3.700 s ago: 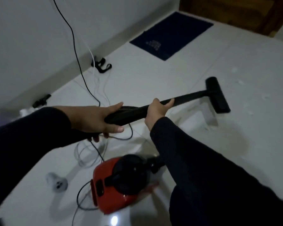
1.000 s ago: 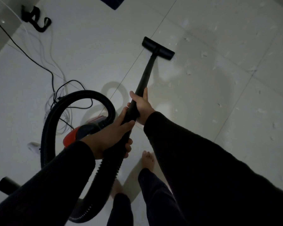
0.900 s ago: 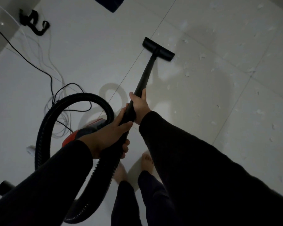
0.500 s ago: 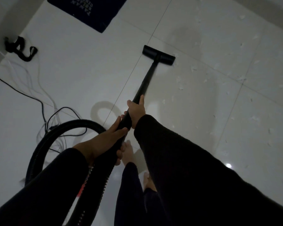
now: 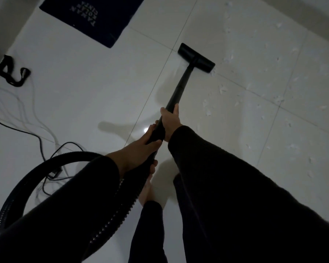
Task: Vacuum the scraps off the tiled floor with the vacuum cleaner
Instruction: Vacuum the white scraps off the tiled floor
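Both hands hold the black vacuum wand (image 5: 180, 88). My right hand (image 5: 170, 121) grips it higher up; my left hand (image 5: 139, 152) grips just below, where the ribbed hose (image 5: 17, 192) joins. The flat black floor nozzle (image 5: 196, 58) rests on the white tiled floor (image 5: 95, 88) at a grout line. Small white paper scraps (image 5: 221, 90) lie scattered over the tiles to the right of the nozzle and beyond it. The red vacuum body is out of view.
A dark blue mat (image 5: 92, 18) with lettering lies at the top left. A black strap (image 5: 10, 74) sits by the wall at left. Black and white cables (image 5: 40, 137) trail across the left floor. My bare foot (image 5: 146, 192) stands below the hands.
The nozzle has been pushed forward along the tile, away from me. My view has shifted forward too, so the red vacuum body has dropped out of sight and more of the mat shows.
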